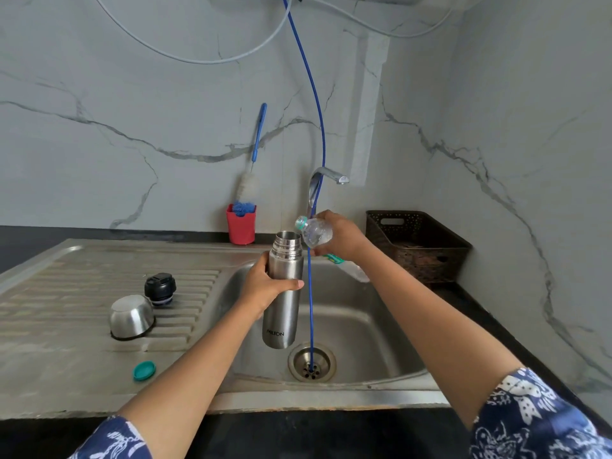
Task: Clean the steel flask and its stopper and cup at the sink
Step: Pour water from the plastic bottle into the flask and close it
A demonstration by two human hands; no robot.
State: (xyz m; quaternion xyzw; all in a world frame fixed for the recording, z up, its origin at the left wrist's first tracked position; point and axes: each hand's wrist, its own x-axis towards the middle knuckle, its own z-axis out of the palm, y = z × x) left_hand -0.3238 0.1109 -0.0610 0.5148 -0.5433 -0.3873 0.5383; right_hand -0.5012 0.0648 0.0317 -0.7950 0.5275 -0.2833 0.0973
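- The steel flask stands upright in the air over the sink basin, its threaded mouth open and its base just above the drain.
- The left hand wraps the flask's upper body, thumb across the front, fingers curled behind.
- The flask looks rigid and smooth. Once wet or soapy it will likely turn slippery, so the mid-body wrap below the shoulder seems the safest hold. Filled with water it should feel noticeably heavier.
- The right hand grips a clear plastic bottle, its uncapped neck pointing at the flask's mouth. Whether water is running out I cannot tell.
- The thin bottle is probably light and will dent if squeezed.
- The black stopper sits on the ribbed drainboard, touching or just behind the steel cup, which lies mouth down. Both await washing.
- A teal cap lies nearer the front edge.
- A blue hose hangs just beside the flask and runs into the drain. It could snag the flask when it is tipped.
- A bottle brush stands in a red holder behind the sink, left of the tap.
- A dark basket sits at the right.
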